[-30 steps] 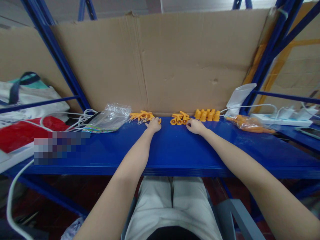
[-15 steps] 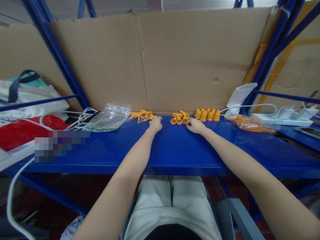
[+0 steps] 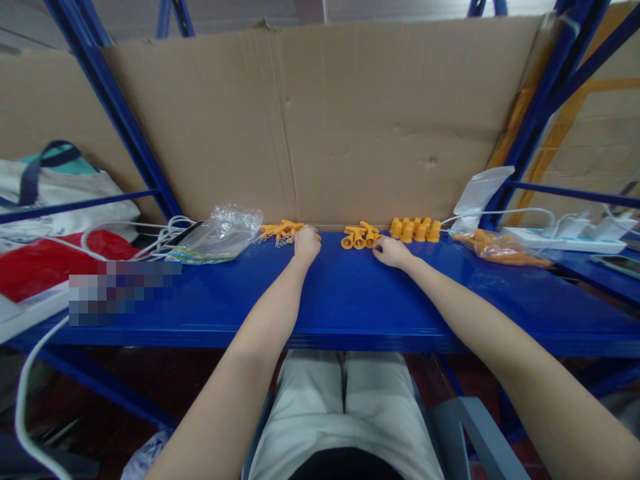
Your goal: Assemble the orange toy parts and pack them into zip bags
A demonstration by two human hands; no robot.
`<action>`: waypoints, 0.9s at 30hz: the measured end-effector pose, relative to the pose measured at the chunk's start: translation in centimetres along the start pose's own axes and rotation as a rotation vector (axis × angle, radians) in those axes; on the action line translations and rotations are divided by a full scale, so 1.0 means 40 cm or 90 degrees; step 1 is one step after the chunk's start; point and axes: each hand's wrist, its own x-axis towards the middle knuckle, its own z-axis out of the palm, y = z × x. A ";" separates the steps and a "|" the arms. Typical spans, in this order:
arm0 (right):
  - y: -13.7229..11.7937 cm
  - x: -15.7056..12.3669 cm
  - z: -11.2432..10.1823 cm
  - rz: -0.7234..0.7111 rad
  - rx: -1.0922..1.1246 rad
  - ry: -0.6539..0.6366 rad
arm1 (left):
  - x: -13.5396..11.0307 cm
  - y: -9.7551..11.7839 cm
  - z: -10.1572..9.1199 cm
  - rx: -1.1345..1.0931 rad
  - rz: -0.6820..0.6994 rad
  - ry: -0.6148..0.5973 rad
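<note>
On the blue table, a pile of small orange plastic pieces with thin metal chains (image 3: 278,232) lies against the cardboard. My left hand (image 3: 307,245) is at the right end of this pile, fingers curled down; whatever they hold is hidden. My right hand (image 3: 394,252) rests on the table with its fingers bent and closed. Its fingertips are at the right edge of several orange horn-shaped pieces (image 3: 359,240), which lie with their wide mouths facing me. Behind and right of that hand, several orange cup-shaped pieces (image 3: 407,231) stand upright in rows.
A cardboard sheet (image 3: 360,120) backs the blue table (image 3: 345,300). Clear plastic bags (image 3: 220,230) and white cables (image 3: 170,237) are to the left. On the right are a bag of orange pieces (image 3: 500,247), a white power strip (image 3: 565,239) and a phone (image 3: 620,265).
My left hand has shifted slightly left onto the chained orange pieces, and its fingers have curled. My right hand and the other orange pieces stay in place.
</note>
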 end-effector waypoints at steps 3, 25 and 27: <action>0.001 0.001 0.002 -0.003 -0.003 0.005 | 0.006 -0.006 -0.008 -0.040 -0.008 0.048; -0.002 -0.002 -0.003 -0.009 -0.002 0.003 | 0.000 0.034 -0.021 -0.191 -0.031 0.130; -0.003 -0.003 -0.004 -0.008 -0.005 0.003 | 0.001 0.021 -0.012 -0.171 -0.058 0.096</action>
